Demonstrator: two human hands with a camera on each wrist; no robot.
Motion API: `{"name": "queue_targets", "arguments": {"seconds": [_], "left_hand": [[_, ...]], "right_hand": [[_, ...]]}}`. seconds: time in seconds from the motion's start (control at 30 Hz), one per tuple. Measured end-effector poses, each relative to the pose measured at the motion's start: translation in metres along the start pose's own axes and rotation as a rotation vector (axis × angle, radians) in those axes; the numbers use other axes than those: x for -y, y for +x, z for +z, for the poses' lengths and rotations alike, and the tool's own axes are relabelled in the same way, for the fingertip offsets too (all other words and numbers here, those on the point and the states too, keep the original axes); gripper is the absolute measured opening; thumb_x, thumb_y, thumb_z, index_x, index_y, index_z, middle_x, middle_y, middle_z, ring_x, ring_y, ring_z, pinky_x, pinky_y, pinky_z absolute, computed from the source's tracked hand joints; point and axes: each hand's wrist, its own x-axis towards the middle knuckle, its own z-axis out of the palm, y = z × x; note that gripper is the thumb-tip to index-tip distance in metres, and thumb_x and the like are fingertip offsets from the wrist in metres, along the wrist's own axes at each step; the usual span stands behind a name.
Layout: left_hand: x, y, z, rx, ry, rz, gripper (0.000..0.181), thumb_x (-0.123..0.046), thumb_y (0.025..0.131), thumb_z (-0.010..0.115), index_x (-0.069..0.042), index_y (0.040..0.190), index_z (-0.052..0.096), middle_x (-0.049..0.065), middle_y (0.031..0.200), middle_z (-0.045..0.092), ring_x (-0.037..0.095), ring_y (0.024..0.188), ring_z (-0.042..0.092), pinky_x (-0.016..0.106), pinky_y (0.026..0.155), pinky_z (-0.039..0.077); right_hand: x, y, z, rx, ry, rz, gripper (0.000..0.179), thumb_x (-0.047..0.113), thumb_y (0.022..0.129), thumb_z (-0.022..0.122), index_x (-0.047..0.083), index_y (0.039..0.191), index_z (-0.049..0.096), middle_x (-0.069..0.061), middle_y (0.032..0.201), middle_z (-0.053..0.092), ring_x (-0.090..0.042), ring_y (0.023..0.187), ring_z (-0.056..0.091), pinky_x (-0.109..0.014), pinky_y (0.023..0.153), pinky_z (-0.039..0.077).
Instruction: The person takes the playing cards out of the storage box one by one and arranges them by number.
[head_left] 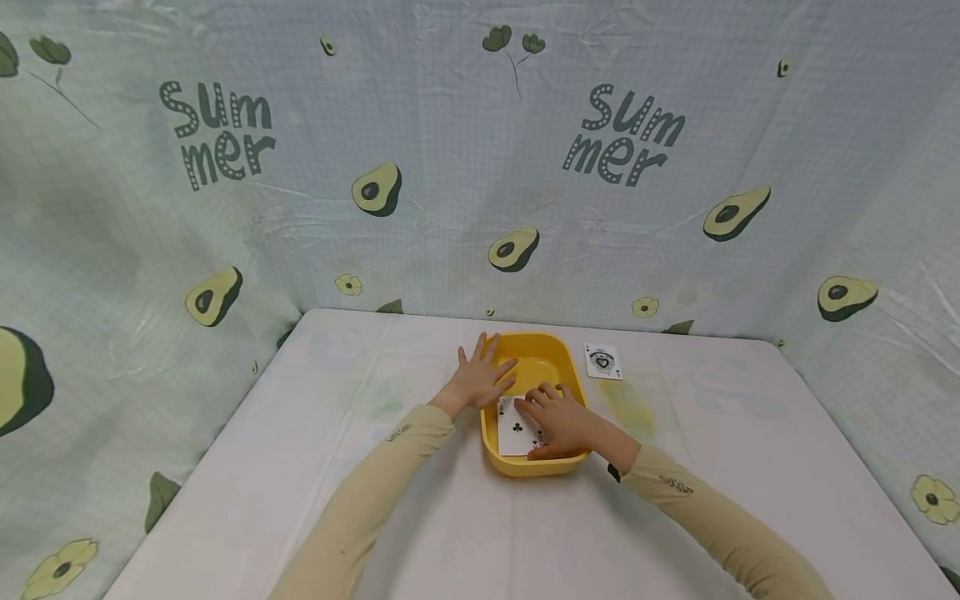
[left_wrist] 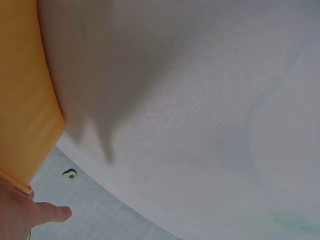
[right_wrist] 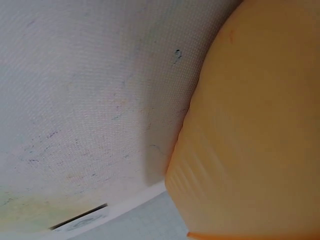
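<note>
A yellow plastic tray (head_left: 536,468) with raised sides stands on the table. White playing cards (head_left: 513,442) with black club marks lie face up inside its near half. My right hand (head_left: 562,419) reaches over the right rim and grips the cards, thumb at their near edge and bent fingers toward the far edge; it covers much of them. At the left rim, my left hand (head_left: 474,382) rests with fingers spread and holds no card. The left wrist view shows part of that hand (left_wrist: 20,215) at the tray's rim; the right wrist view shows only the tray's outer wall (right_wrist: 250,140).
One more playing card (head_left: 603,362) with a round black emblem lies on the white table (head_left: 720,433), right of the tray's far end. A patterned sheet (head_left: 442,125) with avocados hangs behind the table and along both sides.
</note>
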Motion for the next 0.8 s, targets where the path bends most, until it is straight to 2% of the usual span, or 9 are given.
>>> {"name": "queue_targets", "arguments": {"seconds": [0.3,0.57,0.8], "left_hand": [[0.001,-0.001,0.0,-0.001,-0.016,0.009,0.046,-0.043,0.095,0.027,-0.027,0.138,0.033,0.013,0.151,0.003,0.038,0.138,-0.001,0.066,0.1,0.014],[0.0,-0.001,0.0,0.0,-0.015,0.007,0.046,-0.043,0.095,0.027,-0.027,0.138,0.033,0.013,0.151,0.004,0.039,0.137,0.0,0.066,0.1,0.014],[0.0,0.001,0.002,-0.005,-0.002,0.001,0.047,-0.044,0.095,0.026,-0.028,0.138,0.034,0.013,0.151,0.004,0.038,0.138,0.001,0.066,0.1,0.015]], "right_hand": [[0.0,0.001,0.002,-0.01,-0.02,0.032,0.087,0.064,0.066,0.062,0.006,0.129,0.043,-0.008,0.123,0.044,-0.026,0.115,0.034,-0.05,0.096,0.03],[-0.001,-0.003,0.001,-0.06,0.008,0.053,0.084,0.064,0.061,0.067,0.012,0.124,0.047,-0.006,0.113,0.044,-0.025,0.108,0.034,-0.048,0.093,0.03],[-0.004,-0.01,-0.007,-0.066,-0.075,0.089,0.09,0.068,0.06,0.064,0.015,0.129,0.044,-0.005,0.108,0.045,-0.025,0.107,0.035,-0.05,0.091,0.03]]}}
